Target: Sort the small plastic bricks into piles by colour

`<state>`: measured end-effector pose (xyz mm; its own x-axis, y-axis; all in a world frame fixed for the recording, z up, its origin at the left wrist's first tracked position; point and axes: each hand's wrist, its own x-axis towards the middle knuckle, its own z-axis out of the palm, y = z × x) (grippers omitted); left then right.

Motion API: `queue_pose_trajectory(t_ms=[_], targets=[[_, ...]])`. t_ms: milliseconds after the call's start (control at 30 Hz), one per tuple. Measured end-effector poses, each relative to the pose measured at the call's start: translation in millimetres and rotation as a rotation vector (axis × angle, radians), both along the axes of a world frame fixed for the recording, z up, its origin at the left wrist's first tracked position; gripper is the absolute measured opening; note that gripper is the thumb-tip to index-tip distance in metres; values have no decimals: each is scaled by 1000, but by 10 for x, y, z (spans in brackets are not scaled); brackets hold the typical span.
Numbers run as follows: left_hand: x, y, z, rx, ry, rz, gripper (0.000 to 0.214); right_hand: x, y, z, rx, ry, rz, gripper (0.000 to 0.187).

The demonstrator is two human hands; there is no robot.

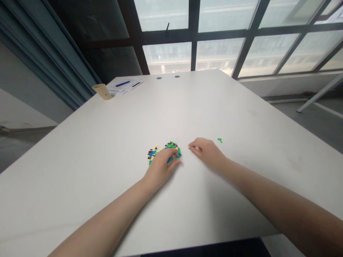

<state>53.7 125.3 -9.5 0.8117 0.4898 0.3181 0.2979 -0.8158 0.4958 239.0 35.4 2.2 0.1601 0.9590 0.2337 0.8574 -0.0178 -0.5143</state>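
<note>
Small coloured plastic pieces (171, 144), green, blue, red and dark brown, lie in a loose pile under and beyond my left hand (163, 162). Its thumb and fingers are curved and apart at the pile's near side, with nothing visibly held. More pieces (152, 154), with yellow and white among them, spread to the left of that hand. To the right of the pile, my right hand (207, 151) pinches a tiny yellowish piece (188, 146) between thumb and forefinger, low over the table. Its exact shape is too small to make out.
On the white table (120, 132), a green piece (219, 140) lies right of my right hand. Tiny yellow bits (197, 128) lie farther back. A paper cup (102, 91) stands at the far left edge beside papers (128, 85) with a blue pen (122, 84).
</note>
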Motion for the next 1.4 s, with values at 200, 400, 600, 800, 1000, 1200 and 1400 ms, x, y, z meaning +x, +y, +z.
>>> queue_pose_trajectory(t_ms=[200, 400, 600, 800, 1000, 1200, 1400], targets=[[-9, 35, -10, 29, 46, -12, 17, 526, 348, 67, -288, -329, -326, 27], [-26, 41, 17, 1, 48, 1, 15, 515, 497, 14, -359, -359, -377, 27], [-29, 42, 18, -20, 36, 24, 17, 510, 448, 67, -358, -378, -391, 27], [-24, 76, 21, 41, 49, 37, 18, 205, 137, 194, -303, -347, -189, 27], [15, 74, -34, 162, 95, -6, 20, -330, -109, 24, -198, -289, 96, 20], [54, 65, -32, 230, 89, -12, 12, -449, -117, -61, -140, -244, 107, 18], [51, 45, 1, 144, -53, -49, 11, -427, -90, -143, -57, -54, 95, 19]])
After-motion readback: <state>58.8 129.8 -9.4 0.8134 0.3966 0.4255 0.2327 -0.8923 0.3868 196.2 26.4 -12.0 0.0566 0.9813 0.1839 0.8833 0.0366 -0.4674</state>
